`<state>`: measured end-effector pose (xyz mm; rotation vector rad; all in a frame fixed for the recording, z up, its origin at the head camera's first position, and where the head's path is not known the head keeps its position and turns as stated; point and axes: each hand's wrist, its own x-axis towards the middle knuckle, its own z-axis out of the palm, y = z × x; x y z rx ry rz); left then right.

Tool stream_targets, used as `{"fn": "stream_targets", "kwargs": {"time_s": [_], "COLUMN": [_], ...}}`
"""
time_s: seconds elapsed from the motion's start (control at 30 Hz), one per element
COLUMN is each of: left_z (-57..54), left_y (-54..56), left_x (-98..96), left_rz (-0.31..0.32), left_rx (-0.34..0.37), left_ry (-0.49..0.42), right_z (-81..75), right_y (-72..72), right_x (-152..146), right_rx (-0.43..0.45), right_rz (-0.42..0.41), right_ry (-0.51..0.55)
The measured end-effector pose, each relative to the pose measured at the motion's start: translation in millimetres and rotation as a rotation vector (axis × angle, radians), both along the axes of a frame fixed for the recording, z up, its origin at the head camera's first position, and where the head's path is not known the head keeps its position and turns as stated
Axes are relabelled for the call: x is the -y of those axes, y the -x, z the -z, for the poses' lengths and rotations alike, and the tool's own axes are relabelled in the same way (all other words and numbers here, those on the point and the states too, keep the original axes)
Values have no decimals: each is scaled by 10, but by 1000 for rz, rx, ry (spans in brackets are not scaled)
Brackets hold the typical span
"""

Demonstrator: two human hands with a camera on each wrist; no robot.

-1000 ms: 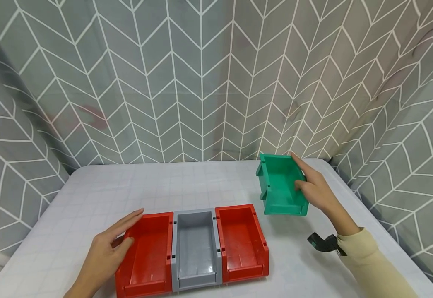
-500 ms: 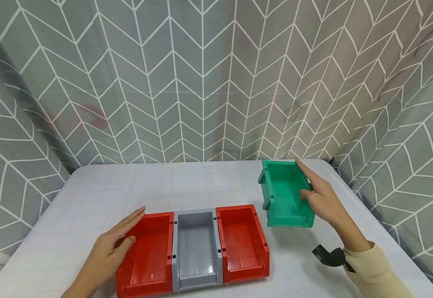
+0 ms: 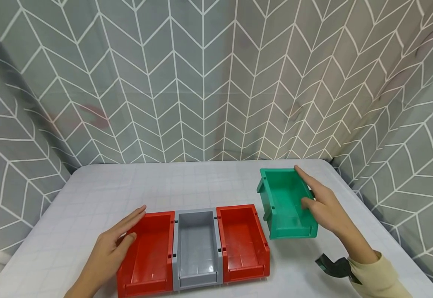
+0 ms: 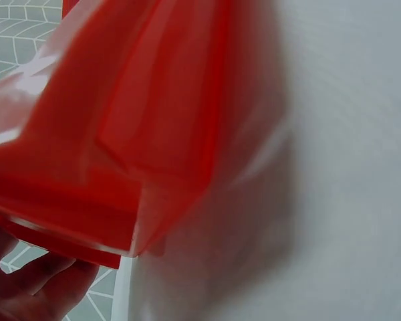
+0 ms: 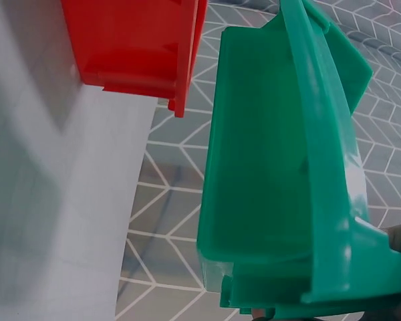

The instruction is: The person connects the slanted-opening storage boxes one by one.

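Note:
My right hand [image 3: 326,209] grips a green plastic storage bin [image 3: 287,198] by its right wall, thumb inside and fingers along the outside. The bin hangs above the table, apart from a row of three bins. That row has a red bin [image 3: 147,252] at the left, a grey bin [image 3: 197,248] in the middle and another red bin [image 3: 241,244] at the right. My left hand [image 3: 106,252] rests against the left red bin, fingers fairly straight along its outer side and thumb at the rim. In the left wrist view, those fingers [image 4: 53,281] show beside the bin's end.
A white cloth with a faint grid covers the table [image 3: 201,182]. Grey curtains [image 3: 201,82] with white chevron lines hang behind it and at both sides. A black strap [image 3: 333,265] sticks out from the right sleeve [image 3: 376,277].
My right hand has brought the green bin nearer to me, slightly to the right and closer to the row's level. The left hand and the row of bins have stayed in place.

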<state>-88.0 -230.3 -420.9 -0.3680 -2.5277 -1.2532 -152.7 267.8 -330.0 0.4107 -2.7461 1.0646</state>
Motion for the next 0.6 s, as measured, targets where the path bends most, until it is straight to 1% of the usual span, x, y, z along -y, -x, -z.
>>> {"fn": "stream_targets", "kwargs": {"time_s": [0.2, 0.33, 0.4, 0.53, 0.6], "left_z": [-19, -27, -30, -38, -35], "left_y": [65, 98, 108, 121, 121], "left_x": [9, 23, 30, 40, 55], "left_rz": [-4, -8, -30, -104, -126], "left_rx": [4, -6, -5, 8, 20], "left_ry": [32, 25, 8, -20, -19], "right_z": [-14, -20, -24, -27, -24], "right_y": [-16, -24, -29, -29, -25], "right_x": [3, 3, 0, -2, 3], "right_rx": [-7, -7, -8, -5, -1], "right_rz": [-14, -18, -18, -22, -21], "right_ry": [8, 10, 13, 19, 19]}}
